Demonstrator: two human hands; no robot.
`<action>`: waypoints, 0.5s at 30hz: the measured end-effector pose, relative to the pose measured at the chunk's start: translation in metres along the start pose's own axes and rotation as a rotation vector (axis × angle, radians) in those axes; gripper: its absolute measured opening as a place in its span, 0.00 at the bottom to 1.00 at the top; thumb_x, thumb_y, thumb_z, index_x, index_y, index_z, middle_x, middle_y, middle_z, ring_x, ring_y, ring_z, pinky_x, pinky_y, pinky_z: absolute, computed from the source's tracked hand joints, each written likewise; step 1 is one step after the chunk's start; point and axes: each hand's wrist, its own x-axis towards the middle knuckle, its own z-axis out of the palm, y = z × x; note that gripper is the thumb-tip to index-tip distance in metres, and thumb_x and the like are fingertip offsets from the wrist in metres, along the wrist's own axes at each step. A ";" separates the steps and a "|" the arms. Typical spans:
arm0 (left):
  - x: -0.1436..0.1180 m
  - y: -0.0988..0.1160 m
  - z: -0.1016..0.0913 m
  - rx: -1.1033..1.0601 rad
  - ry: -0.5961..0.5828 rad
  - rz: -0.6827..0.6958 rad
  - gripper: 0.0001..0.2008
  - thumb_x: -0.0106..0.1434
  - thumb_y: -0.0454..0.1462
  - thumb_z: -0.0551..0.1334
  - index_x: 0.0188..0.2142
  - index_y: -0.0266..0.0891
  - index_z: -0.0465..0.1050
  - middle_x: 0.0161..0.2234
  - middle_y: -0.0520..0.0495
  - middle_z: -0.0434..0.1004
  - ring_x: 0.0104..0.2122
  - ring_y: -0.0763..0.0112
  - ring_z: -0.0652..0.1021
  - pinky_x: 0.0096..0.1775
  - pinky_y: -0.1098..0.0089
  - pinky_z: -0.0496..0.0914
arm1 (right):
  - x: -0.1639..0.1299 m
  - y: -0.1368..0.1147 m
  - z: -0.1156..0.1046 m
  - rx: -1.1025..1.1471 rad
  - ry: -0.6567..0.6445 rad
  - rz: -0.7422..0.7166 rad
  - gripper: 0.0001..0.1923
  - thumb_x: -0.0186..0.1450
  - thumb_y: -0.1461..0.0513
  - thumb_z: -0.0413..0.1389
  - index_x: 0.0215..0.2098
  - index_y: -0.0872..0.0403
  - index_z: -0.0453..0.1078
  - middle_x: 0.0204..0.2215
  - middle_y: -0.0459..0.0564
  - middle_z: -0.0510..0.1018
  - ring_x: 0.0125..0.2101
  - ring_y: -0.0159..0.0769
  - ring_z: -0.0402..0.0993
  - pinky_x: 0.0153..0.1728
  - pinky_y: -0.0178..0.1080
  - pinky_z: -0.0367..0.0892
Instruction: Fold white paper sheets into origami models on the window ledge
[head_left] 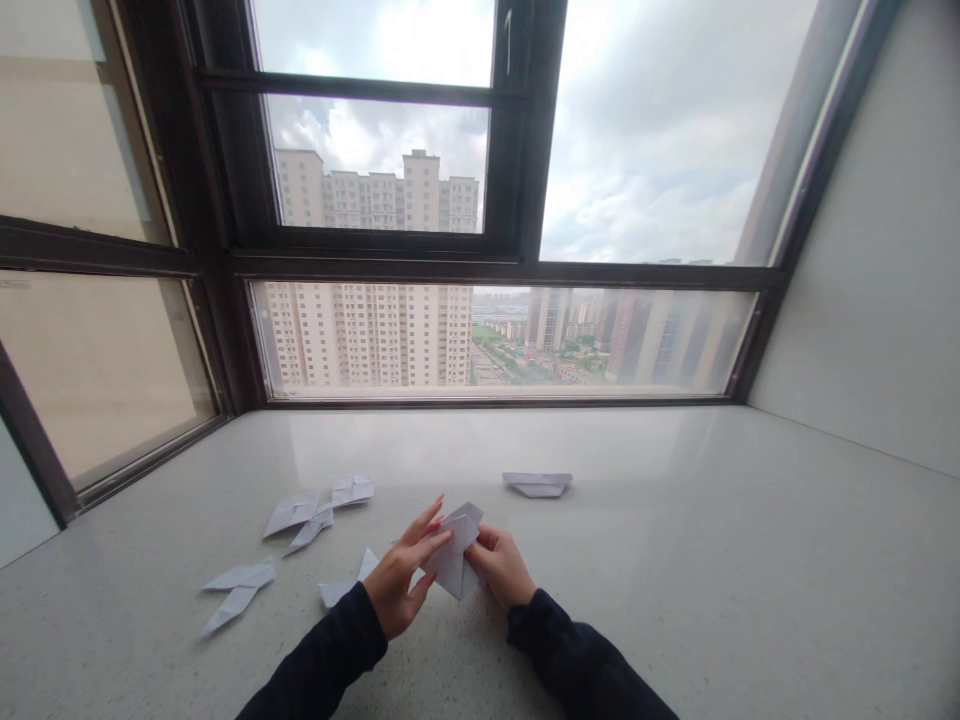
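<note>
Both my hands hold a white, partly folded sheet of paper just above the pale stone sill. My left hand has its fingers spread along the sheet's left edge. My right hand pinches the right side of the paper with curled fingers. Dark sleeves cover both forearms.
Several finished folded paper shapes lie on the sill: one beyond my hands, a cluster at the left, one further left and one beside my left wrist. A dark-framed window bounds the sill behind, a wall at the right.
</note>
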 end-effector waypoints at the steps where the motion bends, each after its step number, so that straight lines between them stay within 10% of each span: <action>1: 0.000 0.001 0.000 -0.007 0.014 -0.008 0.22 0.54 0.26 0.49 0.49 0.41 0.61 0.59 0.41 0.45 0.52 0.62 0.62 0.49 0.59 0.62 | 0.000 0.000 0.000 0.015 -0.002 -0.006 0.19 0.48 0.50 0.56 0.26 0.59 0.73 0.20 0.48 0.75 0.24 0.37 0.68 0.28 0.37 0.62; 10: 0.007 0.005 -0.020 0.331 0.096 -0.249 0.25 0.50 0.38 0.60 0.49 0.45 0.62 0.48 0.45 0.68 0.44 0.58 0.68 0.45 0.56 0.62 | 0.000 0.001 -0.003 -0.014 -0.014 -0.004 0.23 0.47 0.47 0.56 0.27 0.59 0.73 0.23 0.49 0.76 0.26 0.38 0.69 0.29 0.37 0.63; 15: 0.007 0.005 -0.024 0.108 -0.068 -0.408 0.20 0.51 0.48 0.58 0.40 0.40 0.70 0.34 0.46 0.77 0.33 0.63 0.74 0.36 0.67 0.66 | 0.001 0.003 -0.003 0.002 -0.027 -0.010 0.22 0.46 0.48 0.57 0.25 0.59 0.73 0.21 0.48 0.75 0.23 0.35 0.68 0.26 0.36 0.61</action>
